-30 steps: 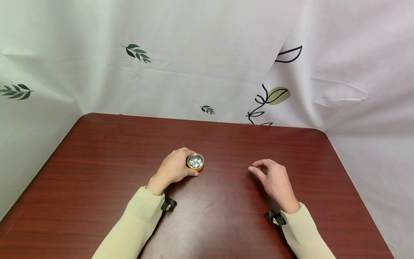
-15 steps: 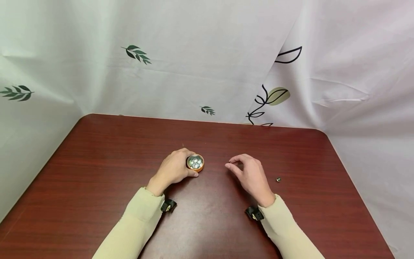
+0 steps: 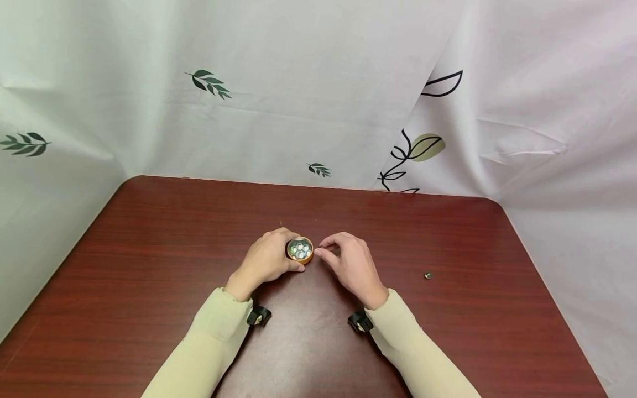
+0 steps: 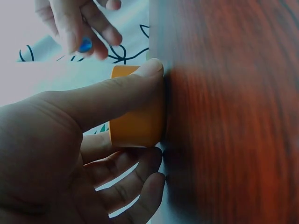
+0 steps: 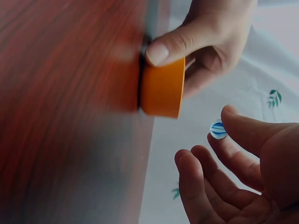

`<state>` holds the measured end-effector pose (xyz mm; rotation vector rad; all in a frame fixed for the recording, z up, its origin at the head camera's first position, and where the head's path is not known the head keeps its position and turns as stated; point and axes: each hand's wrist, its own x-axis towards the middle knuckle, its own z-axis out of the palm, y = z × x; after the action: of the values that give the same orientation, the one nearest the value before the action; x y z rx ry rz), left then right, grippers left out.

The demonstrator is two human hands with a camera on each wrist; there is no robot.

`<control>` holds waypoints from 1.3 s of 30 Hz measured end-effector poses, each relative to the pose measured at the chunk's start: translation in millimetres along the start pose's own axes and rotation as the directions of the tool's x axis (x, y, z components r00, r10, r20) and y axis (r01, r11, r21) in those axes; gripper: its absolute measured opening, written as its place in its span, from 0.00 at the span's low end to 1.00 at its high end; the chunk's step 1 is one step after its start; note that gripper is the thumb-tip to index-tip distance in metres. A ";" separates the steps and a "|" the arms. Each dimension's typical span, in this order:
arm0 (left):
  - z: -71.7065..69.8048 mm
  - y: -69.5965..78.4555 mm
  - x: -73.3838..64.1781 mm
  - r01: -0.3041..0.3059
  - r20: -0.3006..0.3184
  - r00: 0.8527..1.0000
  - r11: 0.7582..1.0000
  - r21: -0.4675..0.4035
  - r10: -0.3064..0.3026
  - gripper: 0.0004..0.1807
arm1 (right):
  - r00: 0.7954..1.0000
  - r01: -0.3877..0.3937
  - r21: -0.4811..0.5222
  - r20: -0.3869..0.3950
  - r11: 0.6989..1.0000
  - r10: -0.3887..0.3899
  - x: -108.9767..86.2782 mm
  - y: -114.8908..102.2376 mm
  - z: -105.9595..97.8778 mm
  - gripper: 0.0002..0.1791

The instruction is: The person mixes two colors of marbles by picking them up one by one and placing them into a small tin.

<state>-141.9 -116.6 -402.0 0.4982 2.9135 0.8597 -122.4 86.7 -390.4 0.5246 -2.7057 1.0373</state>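
Observation:
On the table stands a small orange round cup (image 3: pixel 307 261), with several pale, shiny round pieces like glass marbles (image 3: pixel 300 249) visible inside. My left hand (image 3: pixel 269 255) grips it from the left, thumb on the near side and fingers round the far side. Just right of the cup, a little apart from it, my right hand (image 3: pixel 350 268) pinches a clear glass marble with blue stripes (image 5: pixel 218 130) between thumb and index finger. The left wrist view also catches this marble (image 4: pixel 85 45) above the cup's rim. A second small marble (image 3: pixel 428 275) lies on the table at the right.
The reddish-brown wooden table (image 3: pixel 199 215) has rounded back corners. White cloth (image 3: pixel 278 99) printed with leaves hangs behind it and at both sides. Each wrist carries a small black camera (image 3: pixel 259 316).
My right hand has moved left to the cup with the pinched marble, and the marble on the right has come into view from behind it. The left hand and cup stay put.

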 end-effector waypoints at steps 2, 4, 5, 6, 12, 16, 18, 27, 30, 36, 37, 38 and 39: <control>0.0 -0.1 0.1 -0.007 -0.005 1.000 1.000 -0.001 0.007 0.31 | 1.000 -0.005 0.013 0.012 1.000 0.004 2.2 -3.2 4.5 0.07; -0.2 0.1 0.3 -0.011 -0.007 1.000 1.000 0.000 0.011 0.31 | 1.000 -0.011 0.025 0.026 1.000 0.011 4.2 -6.4 8.5 0.07; -0.3 0.3 0.4 -0.011 -0.006 1.000 1.000 0.001 0.011 0.30 | 0.999 -0.013 0.030 0.032 0.999 0.012 5.2 -7.7 10.6 0.07; -0.5 0.5 0.4 -0.012 -0.006 1.000 1.000 0.003 0.012 0.30 | 0.999 -0.015 0.035 0.040 0.999 0.014 6.1 -9.0 12.6 0.07; -0.2 0.5 0.5 -0.015 0.001 1.000 1.000 0.021 0.015 0.31 | 0.998 -0.002 0.038 0.056 0.999 0.000 10.6 -12.7 23.7 0.07; -0.2 0.1 0.6 -0.014 0.004 1.000 1.000 0.023 0.014 0.32 | 0.998 0.005 0.025 0.055 1.000 -0.007 13.3 -12.3 28.3 0.07; -0.2 -0.1 0.6 -0.010 0.004 1.000 1.000 0.024 0.010 0.32 | 0.998 -0.001 0.024 0.065 1.000 -0.001 14.6 -12.2 29.6 0.07; -0.7 -0.2 0.1 -0.007 0.009 1.000 1.000 0.021 0.007 0.32 | 0.985 -0.070 0.020 0.161 0.997 0.066 19.7 -13.8 31.9 0.07; -0.8 -0.5 -0.4 -0.005 0.009 1.000 1.000 0.015 0.005 0.32 | 0.981 -0.076 0.004 0.179 0.997 0.074 21.7 -14.0 33.6 0.06; 0.0 -1.4 -0.5 -0.011 0.005 1.000 1.000 0.012 0.011 0.31 | 0.975 -0.091 -0.030 0.201 0.995 0.095 24.7 -13.9 36.0 0.06; 0.1 -1.5 -0.5 -0.012 0.003 1.000 1.000 0.012 0.012 0.31 | 0.974 -0.095 -0.033 0.203 0.995 0.100 25.0 -14.0 36.0 0.06; 0.2 -1.5 -0.4 -0.013 0.001 1.000 1.000 0.012 0.013 0.31 | 0.973 -0.099 -0.034 0.204 0.994 0.104 25.2 -14.0 36.1 0.06; 0.3 -1.6 -0.3 -0.014 -0.001 1.000 1.000 0.011 0.014 0.31 | 0.973 -0.102 -0.036 0.203 0.994 0.107 25.3 -14.0 36.2 0.06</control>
<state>-142.1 -117.8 -403.1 0.5198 2.9203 0.8462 -142.2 46.1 -400.8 0.5152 -2.9521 1.0248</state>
